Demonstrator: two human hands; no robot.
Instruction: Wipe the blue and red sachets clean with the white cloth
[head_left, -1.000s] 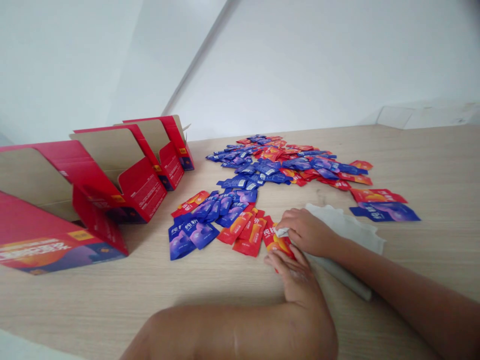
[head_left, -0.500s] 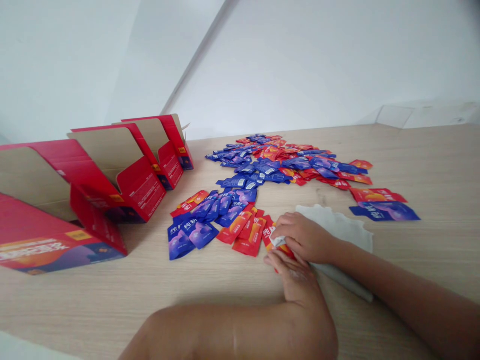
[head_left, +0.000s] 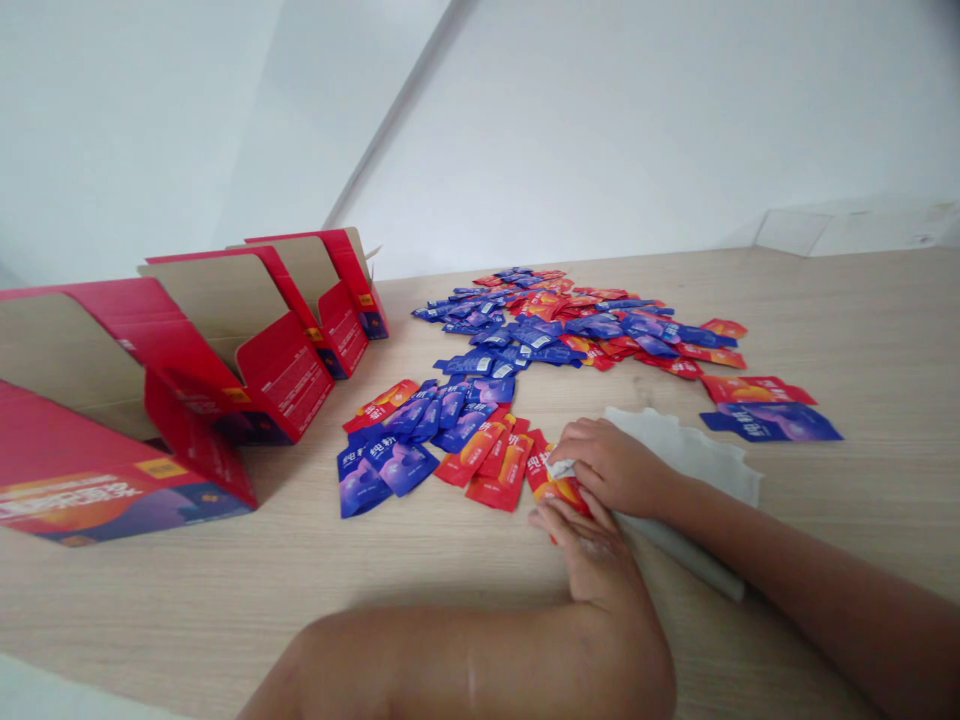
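Observation:
A red sachet [head_left: 559, 486] with white print and an orange picture lies flat on the table. My left hand [head_left: 585, 545] holds its near end down, with fingers stretched over the edge. Bunched in the closed fingers of my right hand [head_left: 619, 468] is a white cloth [head_left: 694, 455], one corner touching the sachet's face. The rest of that cloth spreads on the table under and behind my right wrist. Left of the hands, red sachets [head_left: 501, 475] overlap one another beside a fanned group of blue sachets [head_left: 405, 465].
Farther back is a large mixed heap of blue and red sachets [head_left: 540, 325]. A red and a blue sachet [head_left: 780, 422] lie apart on the right. Open red cartons [head_left: 199, 490] stand in a row along the left. A white wall [head_left: 637, 130] rises behind the table.
My right hand has shifted slightly to the right with the cloth, so more of the red sachet's face shows. My left hand stays in place.

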